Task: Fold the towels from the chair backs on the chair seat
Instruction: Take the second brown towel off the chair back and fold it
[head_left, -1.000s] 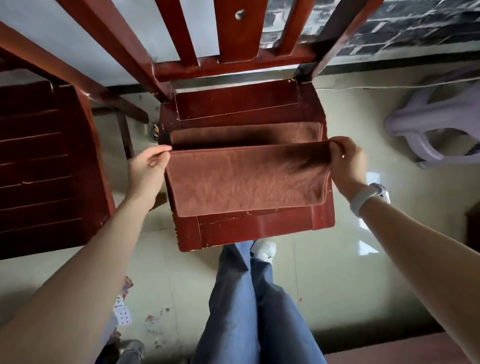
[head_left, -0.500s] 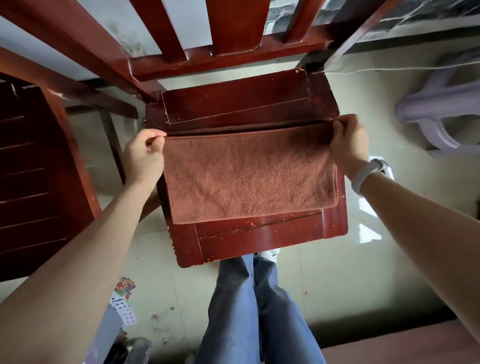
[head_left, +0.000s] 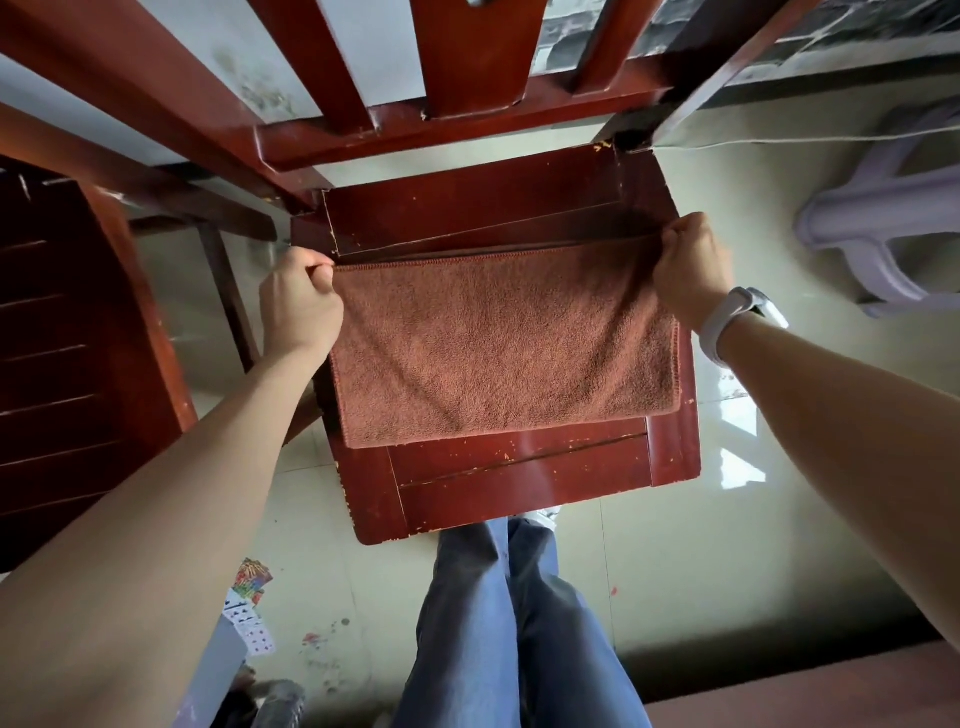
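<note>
Towel (head_left: 501, 343) lies folded once on chair seat (head_left: 519, 467) at frame centre, left hand (head_left: 298, 301) and right hand (head_left: 693, 267) each pinching an upper corner, so further folds look left; other towels not visible.

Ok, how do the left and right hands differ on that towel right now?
The left hand pinches the towel's far-left corner and sits off the seat's left edge; the right hand pinches the far-right corner, a little further back, over the seat. The right wrist wears a white watch; the left wrist is bare. Both have curled fingers holding the far edge of the folded towel.
</note>
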